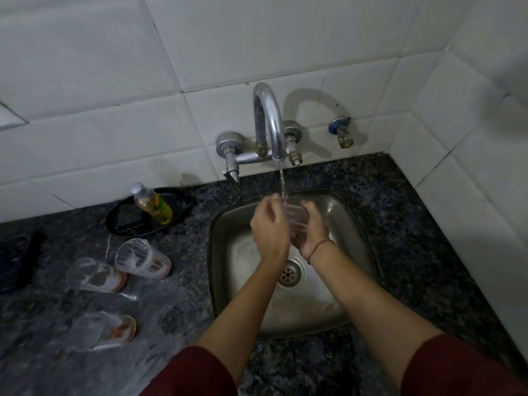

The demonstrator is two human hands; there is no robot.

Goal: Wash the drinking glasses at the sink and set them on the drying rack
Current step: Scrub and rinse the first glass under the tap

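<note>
Under the curved chrome tap [270, 121], both hands are rinsing one clear drinking glass [297, 217]: the left hand [267, 227] and right hand [313, 227] have their fingers curled around it. The next move, I think, is a careful carry to the drying rack, which is not visible.

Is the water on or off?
On. A thin stream runs from the tap spout onto the glass held between the left hand and right hand, over the sink.
</note>
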